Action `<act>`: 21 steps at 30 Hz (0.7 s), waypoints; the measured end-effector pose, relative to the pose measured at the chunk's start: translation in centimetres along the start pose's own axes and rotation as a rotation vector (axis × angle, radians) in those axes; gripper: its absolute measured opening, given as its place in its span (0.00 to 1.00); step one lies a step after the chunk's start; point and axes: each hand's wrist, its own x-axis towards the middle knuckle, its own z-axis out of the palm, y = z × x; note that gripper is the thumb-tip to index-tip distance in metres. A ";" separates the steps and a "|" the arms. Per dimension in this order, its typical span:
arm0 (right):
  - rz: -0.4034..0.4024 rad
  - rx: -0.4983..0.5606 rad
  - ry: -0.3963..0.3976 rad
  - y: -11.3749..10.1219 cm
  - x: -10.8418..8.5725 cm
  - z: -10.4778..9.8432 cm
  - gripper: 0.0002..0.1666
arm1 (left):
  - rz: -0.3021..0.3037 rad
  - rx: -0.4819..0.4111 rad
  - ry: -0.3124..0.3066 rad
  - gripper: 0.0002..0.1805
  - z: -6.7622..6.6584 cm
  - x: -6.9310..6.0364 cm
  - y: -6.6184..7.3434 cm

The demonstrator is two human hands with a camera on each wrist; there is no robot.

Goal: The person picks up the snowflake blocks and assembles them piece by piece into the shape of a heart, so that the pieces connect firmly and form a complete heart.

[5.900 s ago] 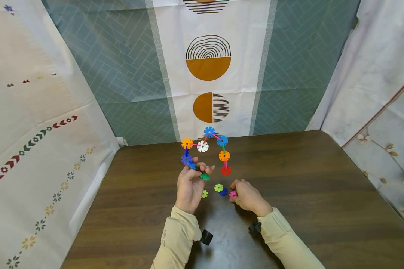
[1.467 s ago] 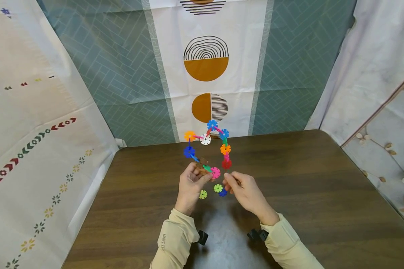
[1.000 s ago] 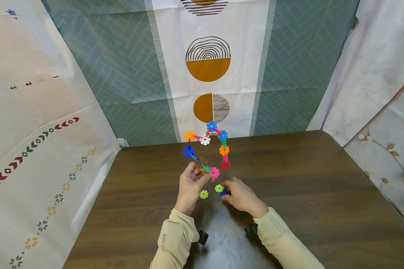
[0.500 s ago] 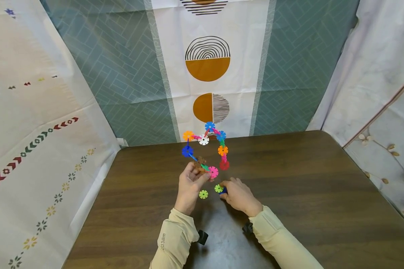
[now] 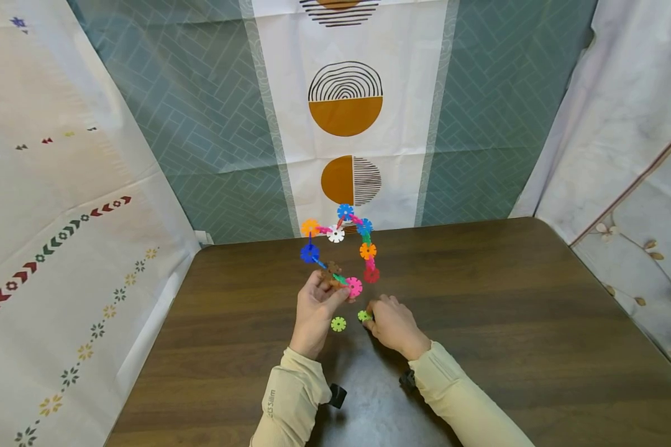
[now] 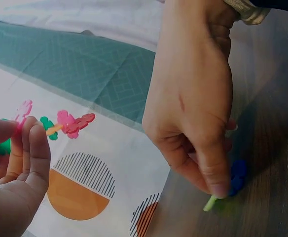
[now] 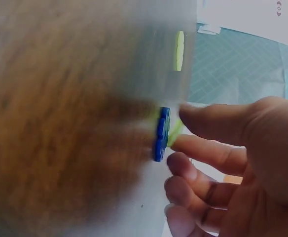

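Note:
My left hand (image 5: 315, 313) holds up a chain of interlocking notched plastic discs, its thumb and fingers at the end with the pink disc (image 5: 354, 287) and the green disc (image 5: 340, 279). From there the chain bends round through a dark blue disc (image 5: 310, 253), a white disc (image 5: 335, 234) and others to a red disc (image 5: 371, 275), which hangs free. Low over the table, my right hand (image 5: 394, 326) pinches a tilted lime green disc (image 7: 176, 132) between thumb and index finger. A dark blue disc (image 7: 162, 134) stands against it, mostly hidden in the head view.
Another lime green disc (image 5: 338, 324) lies on the brown wooden table (image 5: 229, 347), left of the right hand. Patterned cloths (image 5: 212, 124) hang behind the table and at both sides. A black camera (image 5: 337, 395) sits on the left wrist.
Earlier the right hand picked up the pink disc, which now sits on the chain. Since then it has moved down to the lime and blue discs, and the lime one has tilted.

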 end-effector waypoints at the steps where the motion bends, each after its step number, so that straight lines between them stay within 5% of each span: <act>1: -0.002 -0.001 0.017 0.1 0.0 0.1 0.09 | 0.000 0.000 0.001 0.17 0.0 0.0 0.0; 8: 0.042 0.066 0.192 0.0 0.0 -0.3 0.05 | 0.011 -0.026 0.013 0.17 0.1 0.0 -0.1; 14: 0.080 0.380 0.252 -0.3 -1.0 -1.4 0.04 | 0.017 -0.045 0.028 0.16 0.2 0.1 -0.2; 21: -0.175 0.644 0.421 -1.2 -2.2 -3.4 0.09 | 0.020 -0.041 0.051 0.17 0.1 0.2 -0.1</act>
